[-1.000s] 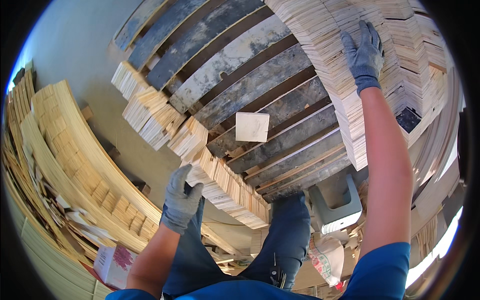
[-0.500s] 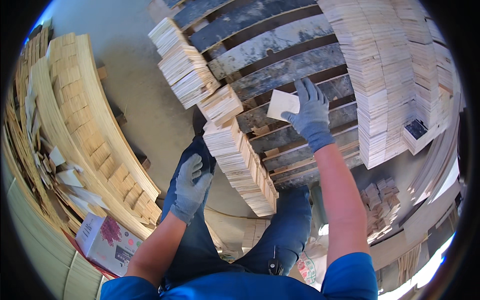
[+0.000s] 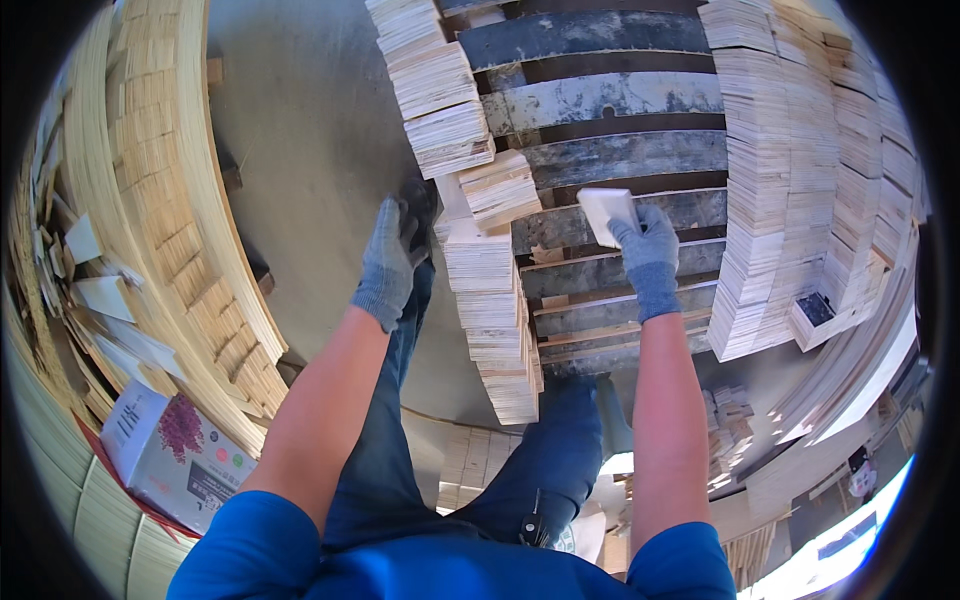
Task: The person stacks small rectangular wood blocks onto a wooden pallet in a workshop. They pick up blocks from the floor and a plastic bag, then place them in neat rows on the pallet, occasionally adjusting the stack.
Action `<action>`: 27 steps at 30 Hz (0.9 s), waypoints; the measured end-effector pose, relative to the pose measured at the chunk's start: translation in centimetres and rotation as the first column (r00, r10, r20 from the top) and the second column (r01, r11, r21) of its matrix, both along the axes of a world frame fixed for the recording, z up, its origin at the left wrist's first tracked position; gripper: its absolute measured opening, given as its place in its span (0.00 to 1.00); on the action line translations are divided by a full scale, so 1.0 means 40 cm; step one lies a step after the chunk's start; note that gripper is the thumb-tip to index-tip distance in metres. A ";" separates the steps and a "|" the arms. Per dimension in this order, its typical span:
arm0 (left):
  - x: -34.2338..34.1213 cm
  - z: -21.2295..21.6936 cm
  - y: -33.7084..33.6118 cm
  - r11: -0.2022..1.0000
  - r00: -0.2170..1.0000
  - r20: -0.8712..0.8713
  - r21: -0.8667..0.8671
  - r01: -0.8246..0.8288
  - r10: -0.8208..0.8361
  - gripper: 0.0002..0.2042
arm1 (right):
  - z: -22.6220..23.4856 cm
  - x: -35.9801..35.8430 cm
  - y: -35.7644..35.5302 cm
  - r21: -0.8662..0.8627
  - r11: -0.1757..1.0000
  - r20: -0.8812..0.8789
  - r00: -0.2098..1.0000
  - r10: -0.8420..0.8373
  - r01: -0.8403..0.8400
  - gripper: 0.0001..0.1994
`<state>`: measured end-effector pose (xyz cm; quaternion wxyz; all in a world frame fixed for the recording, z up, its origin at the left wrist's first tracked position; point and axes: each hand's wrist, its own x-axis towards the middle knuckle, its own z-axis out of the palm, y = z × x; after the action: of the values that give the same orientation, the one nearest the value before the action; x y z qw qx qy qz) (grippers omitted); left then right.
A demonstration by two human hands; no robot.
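Observation:
My right hand (image 3: 648,250), in a grey glove, grips a pale, square piece of wood (image 3: 605,214) by its near right side. Beneath it are the dark, worn slats of a pallet (image 3: 620,155). My left hand (image 3: 387,262), gloved as well, is held over the floor beside my leg, its fingers loosely extended and nothing in them. To its right runs a row of stacked thin wood pieces (image 3: 488,300) along the pallet's left edge. One bundle of pieces (image 3: 500,190) in that row sits turned at an angle.
Tall stacks of thin wood pieces (image 3: 760,190) line the pallet's right side. On the left stands a long, curved-looking row of wood strips (image 3: 170,200), with a printed cardboard box (image 3: 180,455) near it. Loose wood pieces (image 3: 728,425) lie in a heap at the lower right.
My left hand has moved forward, away from my body. My right hand has gone from fingers spread on the wood piece to gripping it, tilted up. The view has turned somewhat.

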<state>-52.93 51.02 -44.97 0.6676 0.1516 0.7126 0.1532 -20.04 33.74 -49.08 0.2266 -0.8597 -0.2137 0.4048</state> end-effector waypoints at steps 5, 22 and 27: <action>0.007 -0.127 -0.009 0.995 0.991 0.134 0.091 -0.029 0.016 0.30 | 0.060 -0.070 0.213 0.025 0.993 0.161 0.981 0.110 -0.116 0.17; 0.107 -0.094 0.015 0.992 0.992 0.061 0.040 -0.116 0.114 0.32 | 0.046 -0.295 0.324 -0.108 0.963 0.080 0.963 0.257 -0.248 0.14; 0.111 -0.089 0.019 0.991 0.983 0.126 -0.013 -0.135 0.136 0.33 | 0.057 -0.293 0.316 -0.127 0.957 0.091 0.957 0.274 -0.262 0.15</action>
<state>-48.50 51.78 -48.54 0.6998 0.0914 0.6779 0.2060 -31.75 46.37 -46.79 0.1083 -0.8548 -0.3167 0.3965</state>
